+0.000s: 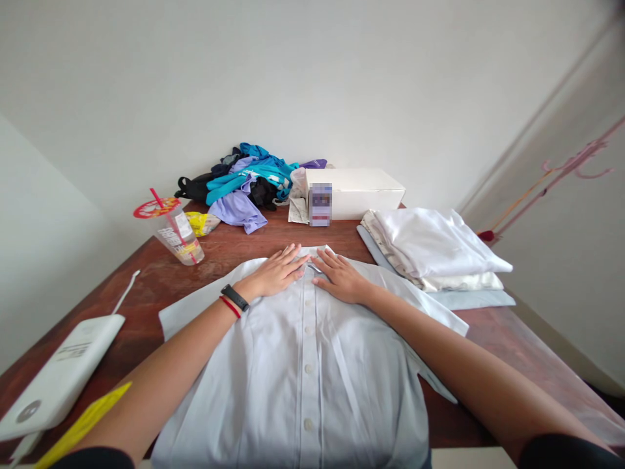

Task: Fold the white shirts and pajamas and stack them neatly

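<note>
1. Nearest the camera, a pale blue button-up shirt lies flat and face up on the wooden table, its button placket running straight away from the viewer down the middle.
2. At the near left edge sits a white power bank with a white cable running off its far end, and a yellow strip lies just beside it.
3. Both forearms stretch out over the shirt. The left wrist carries a black band and a red string.
4. The left hand rests palm down on the shirt's collar area, fingers spread and flat, gripping nothing.
5. The right hand lies palm down just beside it, fingers likewise extended and pressed on the cloth; the two hands' fingertips nearly meet at the collar.
6. To the right, a stack of folded white and light garments sits on the table, near the shirt's shoulder.
7. To the left, a clear plastic cup with a red lid and straw stands tilted in view, a yellow wrapper behind it.
8. Farther back, a white cardboard box rests near the wall.
9. A pile of unfolded clothes in blue, purple and black lies in the far corner.
</note>
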`<state>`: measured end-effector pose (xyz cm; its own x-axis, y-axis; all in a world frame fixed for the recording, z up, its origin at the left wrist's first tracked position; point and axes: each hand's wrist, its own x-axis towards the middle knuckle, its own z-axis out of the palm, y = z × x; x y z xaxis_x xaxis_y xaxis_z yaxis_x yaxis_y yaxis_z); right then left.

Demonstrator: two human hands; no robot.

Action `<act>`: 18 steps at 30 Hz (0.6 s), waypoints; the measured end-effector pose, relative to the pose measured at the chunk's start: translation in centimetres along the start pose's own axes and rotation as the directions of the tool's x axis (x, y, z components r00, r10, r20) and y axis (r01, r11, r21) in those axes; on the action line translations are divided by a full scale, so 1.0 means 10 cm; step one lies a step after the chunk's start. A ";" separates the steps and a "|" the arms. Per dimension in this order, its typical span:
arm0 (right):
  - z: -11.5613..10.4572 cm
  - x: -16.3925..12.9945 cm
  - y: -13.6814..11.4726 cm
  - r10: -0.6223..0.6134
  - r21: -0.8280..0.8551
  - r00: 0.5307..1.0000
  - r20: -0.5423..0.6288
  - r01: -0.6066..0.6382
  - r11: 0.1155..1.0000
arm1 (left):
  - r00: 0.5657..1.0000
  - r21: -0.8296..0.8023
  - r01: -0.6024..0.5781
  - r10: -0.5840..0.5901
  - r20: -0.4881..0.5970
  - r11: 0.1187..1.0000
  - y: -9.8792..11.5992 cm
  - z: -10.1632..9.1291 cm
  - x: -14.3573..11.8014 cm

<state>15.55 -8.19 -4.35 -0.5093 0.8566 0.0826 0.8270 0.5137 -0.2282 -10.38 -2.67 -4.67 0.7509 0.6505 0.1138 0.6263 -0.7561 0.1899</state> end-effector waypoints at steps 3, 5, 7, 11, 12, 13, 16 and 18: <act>-0.01 0.00 0.00 0.008 0.003 1.000 0.010 -0.008 1.000 | 0.999 0.024 0.002 -0.003 0.042 1.000 0.01 -0.02 0.00; -0.02 0.00 0.02 0.007 0.004 0.999 0.033 -0.008 1.000 | 0.999 0.033 0.003 -0.005 0.054 0.999 0.01 -0.03 0.00; -0.04 0.00 0.04 0.014 0.012 0.998 0.064 -0.015 1.000 | 0.999 0.044 0.014 -0.016 0.050 0.999 0.02 -0.04 0.00; -0.08 -0.01 0.08 0.041 0.040 0.993 0.108 -0.046 0.998 | 0.998 0.025 0.065 -0.065 0.003 0.998 0.03 -0.05 -0.01; -0.09 -0.01 0.08 0.045 0.046 0.993 0.112 -0.050 0.998 | 0.997 0.007 0.080 -0.080 -0.013 0.997 0.03 -0.05 -0.01; -0.09 -0.01 0.09 0.046 0.051 0.992 0.115 -0.052 0.997 | 0.995 -0.011 0.094 -0.094 -0.026 0.996 0.03 -0.05 -0.01; -0.10 -0.01 0.09 0.043 0.062 0.992 0.121 -0.051 0.997 | 0.991 -0.042 0.124 -0.126 -0.046 0.991 0.01 -0.03 0.00; -0.10 -0.01 0.09 0.043 0.065 0.991 0.123 -0.051 0.997 | 0.989 -0.046 0.126 -0.129 -0.066 0.991 0.00 -0.02 0.00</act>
<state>16.55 -7.72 -3.64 -0.4988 0.8655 -0.0472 0.8348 0.4651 -0.2946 -10.44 -2.65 -4.51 0.6483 0.7460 0.1526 0.7058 -0.6639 0.2472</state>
